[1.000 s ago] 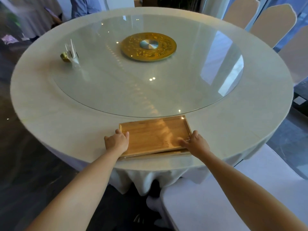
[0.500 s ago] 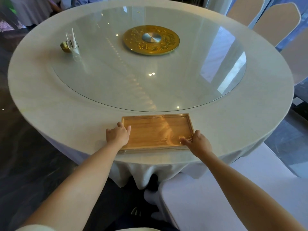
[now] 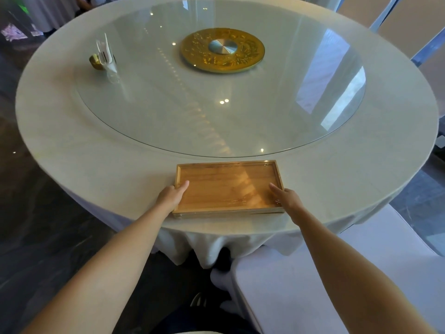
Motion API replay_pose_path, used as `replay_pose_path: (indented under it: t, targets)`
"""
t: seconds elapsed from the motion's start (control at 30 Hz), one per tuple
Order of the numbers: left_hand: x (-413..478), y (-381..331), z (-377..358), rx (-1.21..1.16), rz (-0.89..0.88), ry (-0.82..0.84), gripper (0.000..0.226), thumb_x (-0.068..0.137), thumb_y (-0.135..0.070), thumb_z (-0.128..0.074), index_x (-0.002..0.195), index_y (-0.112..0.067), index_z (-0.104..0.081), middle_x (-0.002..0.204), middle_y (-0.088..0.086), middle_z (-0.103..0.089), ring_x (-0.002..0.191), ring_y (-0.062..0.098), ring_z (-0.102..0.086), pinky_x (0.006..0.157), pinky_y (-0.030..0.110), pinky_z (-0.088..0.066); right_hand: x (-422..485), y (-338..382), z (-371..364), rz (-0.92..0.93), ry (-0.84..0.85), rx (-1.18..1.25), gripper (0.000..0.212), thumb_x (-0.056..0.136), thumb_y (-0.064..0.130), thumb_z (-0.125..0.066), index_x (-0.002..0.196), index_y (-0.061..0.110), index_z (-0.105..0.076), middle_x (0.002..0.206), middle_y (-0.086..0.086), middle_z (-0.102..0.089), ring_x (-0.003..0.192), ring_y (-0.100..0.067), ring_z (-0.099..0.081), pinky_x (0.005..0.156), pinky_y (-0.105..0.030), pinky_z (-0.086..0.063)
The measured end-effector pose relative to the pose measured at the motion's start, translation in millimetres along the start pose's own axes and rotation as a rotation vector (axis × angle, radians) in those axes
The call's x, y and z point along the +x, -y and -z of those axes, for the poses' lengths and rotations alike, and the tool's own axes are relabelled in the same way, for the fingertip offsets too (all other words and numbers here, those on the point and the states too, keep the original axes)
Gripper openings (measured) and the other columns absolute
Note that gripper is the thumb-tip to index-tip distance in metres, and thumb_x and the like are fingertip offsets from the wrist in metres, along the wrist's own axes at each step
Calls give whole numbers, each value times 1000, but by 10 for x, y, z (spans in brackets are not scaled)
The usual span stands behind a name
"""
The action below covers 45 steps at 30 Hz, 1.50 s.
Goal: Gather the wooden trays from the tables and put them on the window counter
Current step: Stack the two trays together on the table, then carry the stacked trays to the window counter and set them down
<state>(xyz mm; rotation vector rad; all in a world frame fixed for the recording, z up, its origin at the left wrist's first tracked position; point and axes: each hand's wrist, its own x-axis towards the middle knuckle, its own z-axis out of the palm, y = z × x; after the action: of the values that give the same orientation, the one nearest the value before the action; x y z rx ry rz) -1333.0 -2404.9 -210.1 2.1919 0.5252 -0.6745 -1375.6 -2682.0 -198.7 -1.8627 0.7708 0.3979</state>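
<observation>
A rectangular wooden tray lies flat near the front edge of a round table with a white cloth. It looks like two trays stacked, since a second edge shows beneath the front rim. My left hand grips the tray's left rim, thumb over the edge onto the inside. My right hand grips the right rim the same way.
A glass turntable covers the table's middle, with a gold disc at its centre and a gold napkin holder at the back left. A white-covered chair stands close at my front right. More covered chairs line the far right.
Both hands shifted their hold on the tray's short sides, thumbs now laid over the rims. The tray sits squarer to the table edge. My view has tipped down and closer.
</observation>
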Motion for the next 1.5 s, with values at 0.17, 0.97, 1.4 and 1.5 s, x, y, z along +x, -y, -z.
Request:
replay_pose_path:
  t: [0.17, 0.97, 1.4, 1.5]
  targets:
    - [-2, 4, -62, -125, 21, -24, 67, 93, -52, -38, 136, -1, -43, 141, 16, -49, 129, 33, -45, 105, 39, -38, 22, -76, -33, -15, -18, 126, 50, 89, 35, -55, 117, -7, -56, 112, -22, -62, 102, -32, -58, 98, -41, -44]
    - [-461, -1693, -821, 212, -528, 268, 66, 92, -55, -37, 121, 0, -58, 124, 19, -61, 115, 37, -56, 99, 43, -44, -1086, -718, 1070, -73, -650, 589, 36, 87, 31, -58, 102, -1, -63, 89, -11, -62, 82, -23, -58, 74, -36, -50]
    - [-2717, -2001, -2449, 430, -1000, 945, 59, 95, -44, -43, 121, 7, -57, 127, 23, -59, 109, 35, -57, 87, 33, -42, -3747, -1907, 1398, -257, -1372, 752, 25, 85, 34, -60, 85, 10, -63, 80, -5, -63, 78, -22, -60, 71, -31, -44]
    - [-3339, -1761, -2736, 481, -1037, 1065, 58, 94, -44, -44, 122, 6, -56, 128, 22, -58, 108, 32, -56, 87, 33, -41, -4366, -2197, 1355, -336, -1505, 798, 29, 86, 33, -60, 67, 11, -58, 74, -3, -57, 77, -21, -52, 69, -29, -38]
